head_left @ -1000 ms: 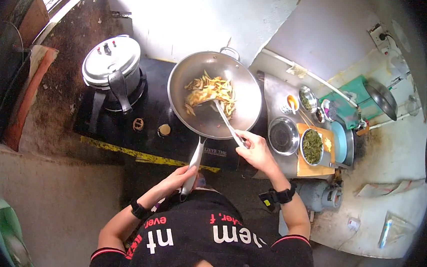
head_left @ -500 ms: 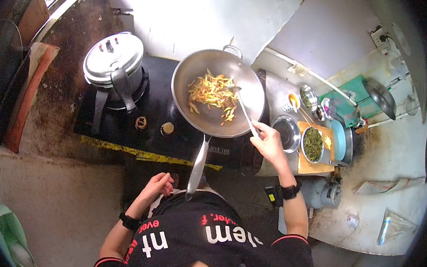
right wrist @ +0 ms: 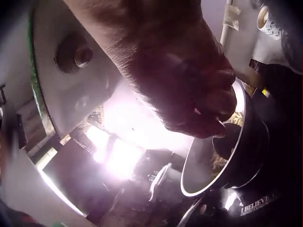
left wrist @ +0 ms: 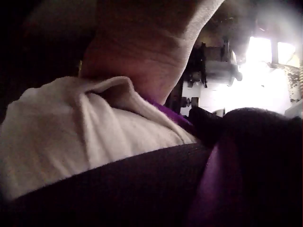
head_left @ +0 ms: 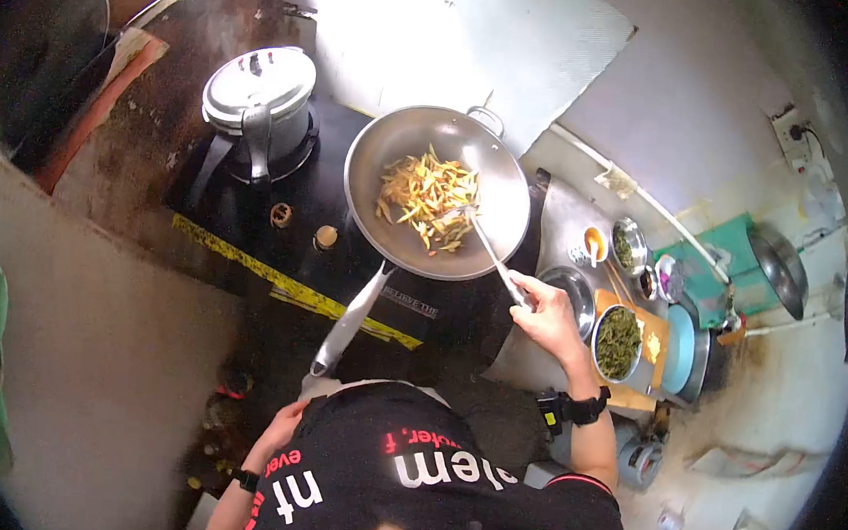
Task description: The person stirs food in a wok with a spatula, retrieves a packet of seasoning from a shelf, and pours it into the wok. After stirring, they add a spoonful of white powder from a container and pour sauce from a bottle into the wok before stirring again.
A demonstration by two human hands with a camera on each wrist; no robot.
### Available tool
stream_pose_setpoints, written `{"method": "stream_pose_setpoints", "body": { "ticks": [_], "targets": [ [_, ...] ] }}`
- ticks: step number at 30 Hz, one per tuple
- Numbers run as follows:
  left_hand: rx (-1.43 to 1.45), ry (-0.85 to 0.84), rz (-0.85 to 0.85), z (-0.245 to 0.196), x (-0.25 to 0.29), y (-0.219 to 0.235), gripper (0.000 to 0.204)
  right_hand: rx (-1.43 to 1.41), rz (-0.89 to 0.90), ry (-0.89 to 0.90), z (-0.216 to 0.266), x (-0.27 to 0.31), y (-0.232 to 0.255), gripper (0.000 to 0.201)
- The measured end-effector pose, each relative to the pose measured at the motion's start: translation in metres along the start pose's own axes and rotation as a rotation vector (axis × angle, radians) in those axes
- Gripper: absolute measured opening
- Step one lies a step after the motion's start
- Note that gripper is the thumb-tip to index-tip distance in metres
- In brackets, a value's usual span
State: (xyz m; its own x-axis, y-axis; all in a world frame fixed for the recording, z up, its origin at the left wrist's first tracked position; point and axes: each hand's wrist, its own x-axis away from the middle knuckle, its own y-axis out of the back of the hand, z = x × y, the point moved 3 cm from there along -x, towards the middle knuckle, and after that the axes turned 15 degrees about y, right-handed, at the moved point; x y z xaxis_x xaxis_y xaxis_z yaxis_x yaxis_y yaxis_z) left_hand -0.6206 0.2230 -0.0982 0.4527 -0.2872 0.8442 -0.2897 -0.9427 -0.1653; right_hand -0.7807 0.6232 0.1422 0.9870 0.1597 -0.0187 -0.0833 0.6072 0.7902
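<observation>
In the head view my right hand (head_left: 547,320) grips the handle of a metal spatula (head_left: 492,250). Its blade lies among yellowish cut strips of food (head_left: 422,187) inside a wide steel wok (head_left: 500,186). The right wrist view shows the curled fingers from behind, over the wok's rim (right wrist: 187,189). The wok's long handle (head_left: 352,321) points toward my body with no hand on it. Down by my waist is my left hand (head_left: 282,427). In the left wrist view it reaches into a fold of pale cloth (left wrist: 109,127), which hides its fingers.
A pressure cooker (head_left: 258,93) stands left on the black stove (head_left: 247,236). To the right are a metal basin (head_left: 577,287), a bowl of dark green shreds (head_left: 619,345) on a wooden board (head_left: 642,382), a cup of sauce (head_left: 595,244) and a light-blue bowl (head_left: 679,350).
My left hand has let go of the wok handle and moved down to my waist. The spatula has shifted to the right side of the food. The head view has turned.
</observation>
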Motion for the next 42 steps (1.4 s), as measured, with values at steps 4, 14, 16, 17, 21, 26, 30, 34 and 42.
{"method": "stream_pose_setpoints", "body": {
  "ticks": [4, 14, 16, 17, 21, 26, 30, 34, 42],
  "targets": [
    [-0.042, 0.009, -0.083, 0.077, -0.011, -0.037, 0.037, 0.114, 0.014, 0.101, -0.035, -0.010, 0.010, 0.049],
    [0.339, 0.081, -0.476, 0.118, 0.071, -0.108, 0.027, 0.448, 0.211, 0.158, -0.072, -0.024, 0.008, 0.069],
    [0.508, 0.123, -0.536, 0.125, 0.089, -0.118, 0.025, 0.617, 0.183, 0.173, -0.057, -0.024, 0.014, 0.065],
    [0.538, 0.059, -0.559, 0.141, 0.088, -0.118, 0.024, 0.631, 0.027, 0.281, -0.041, -0.023, 0.017, 0.058],
    [0.552, -0.052, -0.761, 0.169, 0.117, -0.120, 0.032, 0.134, -0.164, 0.632, 0.057, -0.008, 0.000, 0.032],
    [0.715, -0.122, -0.987, 0.210, 0.167, -0.120, 0.034, -0.324, 0.344, 1.070, 0.175, 0.058, -0.155, 0.006],
    [0.936, -0.223, -1.032, 0.287, 0.188, -0.127, 0.036, -0.597, 0.911, 1.328, 0.313, 0.177, -0.268, 0.005],
    [0.802, -0.064, -1.213, 0.374, 0.232, -0.133, 0.039, -0.804, 1.191, 1.720, 0.482, 0.310, -0.300, 0.008],
    [1.365, -0.180, -1.441, 0.493, 0.275, -0.203, 0.028, -1.410, 1.177, 1.879, 0.791, 0.581, -0.336, 0.039]
  ]
}}
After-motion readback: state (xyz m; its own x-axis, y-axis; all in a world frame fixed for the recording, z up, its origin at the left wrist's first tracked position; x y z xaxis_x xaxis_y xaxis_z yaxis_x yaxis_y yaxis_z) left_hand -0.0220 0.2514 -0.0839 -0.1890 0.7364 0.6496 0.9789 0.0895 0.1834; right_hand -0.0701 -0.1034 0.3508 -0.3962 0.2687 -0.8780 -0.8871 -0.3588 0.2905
